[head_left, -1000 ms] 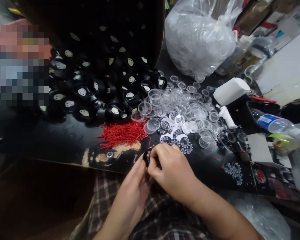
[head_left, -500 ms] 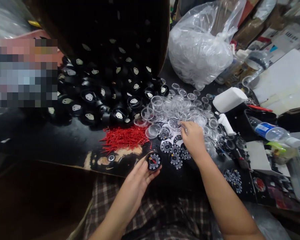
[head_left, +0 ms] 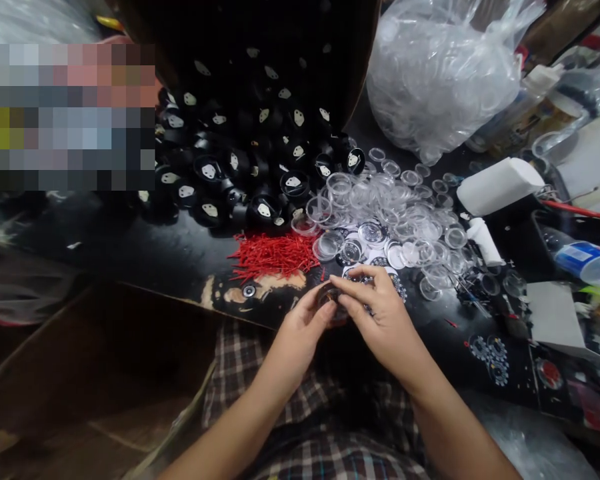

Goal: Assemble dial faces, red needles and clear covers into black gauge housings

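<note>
A small round black dial unit (head_left: 332, 299) is held near the table's front edge. My left hand (head_left: 307, 320) grips its left side, thumb across the top. My right hand (head_left: 373, 303) closes on its right and upper rim; a clear cover seems to lie over the face, partly hidden by the fingers. Behind the hands lie a heap of clear round covers (head_left: 405, 213) and printed dial discs (head_left: 351, 252), some under my right hand. Left of these is a pile of red pointers (head_left: 275, 256).
Many black round housings (head_left: 265, 208) spill from a dark container at the back left. A bag of clear covers (head_left: 435, 87), a white roll (head_left: 500, 185), a bottle (head_left: 587, 261) and a white box (head_left: 555, 317) stand to the right.
My right hand has come from the clear covers to the dial unit. My left hand has moved slightly right and up with the unit, whose face is now mostly covered. The view has shifted.
</note>
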Available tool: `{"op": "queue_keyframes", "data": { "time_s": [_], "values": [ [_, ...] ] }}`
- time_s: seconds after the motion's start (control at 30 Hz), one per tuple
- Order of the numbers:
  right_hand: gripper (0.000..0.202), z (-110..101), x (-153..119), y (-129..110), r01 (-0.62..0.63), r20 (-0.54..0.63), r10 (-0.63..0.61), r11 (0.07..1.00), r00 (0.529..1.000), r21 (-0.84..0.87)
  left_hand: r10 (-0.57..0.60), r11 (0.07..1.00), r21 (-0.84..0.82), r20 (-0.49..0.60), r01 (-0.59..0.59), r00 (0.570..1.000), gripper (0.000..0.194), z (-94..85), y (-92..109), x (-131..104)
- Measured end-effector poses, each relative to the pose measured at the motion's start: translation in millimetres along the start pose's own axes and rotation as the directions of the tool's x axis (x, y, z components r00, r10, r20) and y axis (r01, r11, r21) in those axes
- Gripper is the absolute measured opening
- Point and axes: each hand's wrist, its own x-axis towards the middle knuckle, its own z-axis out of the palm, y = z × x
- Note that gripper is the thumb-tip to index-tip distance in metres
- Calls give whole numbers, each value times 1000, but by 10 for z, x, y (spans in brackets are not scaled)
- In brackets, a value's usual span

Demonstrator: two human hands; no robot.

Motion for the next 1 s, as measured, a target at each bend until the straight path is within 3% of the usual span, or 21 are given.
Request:
{"op": "queue_keyframes", "data": {
  "time_s": [0.07,0.17,0.33,0.47,0.67,0.87,1.0],
  "values": [
    [23,-11,33,-27,-15,-34,15,1000,999,-3,57,994,90,44,-61,997,45,-12,-11,-42],
    [39,0,73,-82,-28,-109,15,993,994,-111,90,975,193,128,-113,988,44,-5,1,-118],
    [43,76,69,-102,31,-155,-70,970,985,-239,125,951,267,121,-153,985,41,28,20,-204],
    [42,125,74,-85,57,-211,-106,972,972,-229,166,920,338,128,-200,978,41,15,26,-235],
    [38,203,135,-73,108,-249,-146,982,958,-157,239,781,552,169,-293,956,40,-76,105,-214],
    [38,181,144,-110,159,-139,-190,965,972,-209,185,758,605,160,-244,970,37,-157,230,-222],
    [41,196,119,-157,171,-102,-197,961,975,-219,225,607,725,236,-325,945,33,-168,302,-289]
  ]
}}
